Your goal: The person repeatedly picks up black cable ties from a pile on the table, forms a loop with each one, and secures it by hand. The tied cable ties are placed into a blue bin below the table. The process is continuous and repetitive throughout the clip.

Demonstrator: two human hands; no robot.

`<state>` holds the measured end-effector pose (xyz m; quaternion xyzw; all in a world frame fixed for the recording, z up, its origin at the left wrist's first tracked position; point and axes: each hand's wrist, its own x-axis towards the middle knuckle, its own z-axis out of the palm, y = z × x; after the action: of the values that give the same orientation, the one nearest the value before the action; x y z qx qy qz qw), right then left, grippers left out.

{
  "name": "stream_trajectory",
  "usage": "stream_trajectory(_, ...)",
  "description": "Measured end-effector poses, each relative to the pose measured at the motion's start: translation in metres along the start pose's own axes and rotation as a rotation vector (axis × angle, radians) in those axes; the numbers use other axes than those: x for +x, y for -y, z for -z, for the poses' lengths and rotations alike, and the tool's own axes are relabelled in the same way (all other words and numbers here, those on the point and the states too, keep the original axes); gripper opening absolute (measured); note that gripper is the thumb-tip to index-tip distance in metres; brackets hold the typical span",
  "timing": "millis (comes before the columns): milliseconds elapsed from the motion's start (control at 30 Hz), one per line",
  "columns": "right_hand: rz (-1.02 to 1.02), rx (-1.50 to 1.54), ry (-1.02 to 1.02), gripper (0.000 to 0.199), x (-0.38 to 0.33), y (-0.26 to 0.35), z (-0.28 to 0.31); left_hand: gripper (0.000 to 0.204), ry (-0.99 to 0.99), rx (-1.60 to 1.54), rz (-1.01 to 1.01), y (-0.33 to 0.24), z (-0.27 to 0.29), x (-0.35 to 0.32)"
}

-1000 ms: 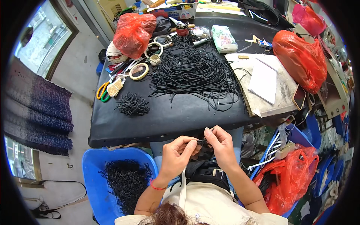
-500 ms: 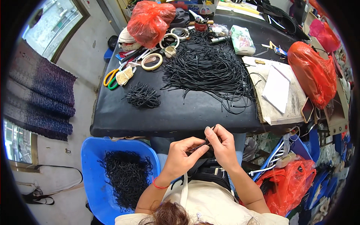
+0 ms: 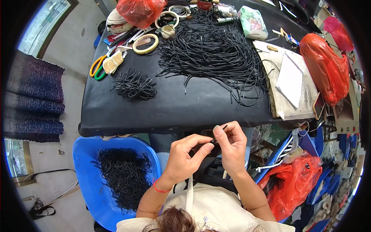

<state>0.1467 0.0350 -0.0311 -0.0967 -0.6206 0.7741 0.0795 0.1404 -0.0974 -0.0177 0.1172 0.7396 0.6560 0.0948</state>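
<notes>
In the head view, the left hand (image 3: 184, 156) and the right hand (image 3: 231, 145) met just below the near edge of the black counter (image 3: 174, 108), both pinched narrow on one short black cord (image 3: 214, 135) held between thumb and fingertips. The cord looked light, thin and limp, likely to flop or slip unless gripped close to its ends. Both wrists were bent inward before the chest, with the big cord pile (image 3: 212, 54) well apart on the counter and a blue tub (image 3: 87, 154) of cords below the left forearm.

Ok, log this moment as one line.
left hand: pinching black cord | right hand: pinching same cord | loose cords on table
</notes>
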Motion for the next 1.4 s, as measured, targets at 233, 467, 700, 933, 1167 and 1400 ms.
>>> stream_trajectory(233,-0.191,-0.092,0.2,0.024,-0.007,-0.005,0.019,0.011,0.092,-0.075,0.158,0.012,-0.003,-0.002)
stream_trajectory(467,-0.132,0.029,0.06,0.027,-0.012,-0.006,0.022,0.014,0.118,-0.524,0.36,0.018,-0.015,-0.01)
stream_trajectory(700,-0.317,0.17,-0.083,0.028,-0.01,-0.004,0.027,0.016,0.023,-0.403,0.255,0.023,-0.033,-0.024)
stream_trajectory(933,-0.275,0.034,0.049,0.02,0.002,-0.007,0.024,0.012,0.018,-0.476,0.286,0.031,-0.016,-0.017)
stream_trajectory(1167,-0.338,-0.039,0.157,0.015,-0.004,-0.005,0.024,0.014,-0.085,-0.509,0.274,0.039,-0.017,-0.013)
stream_trajectory(1400,-0.317,0.031,0.151,0.013,-0.011,-0.01,0.02,0.014,-0.18,-0.478,0.239,0.042,-0.019,-0.015)
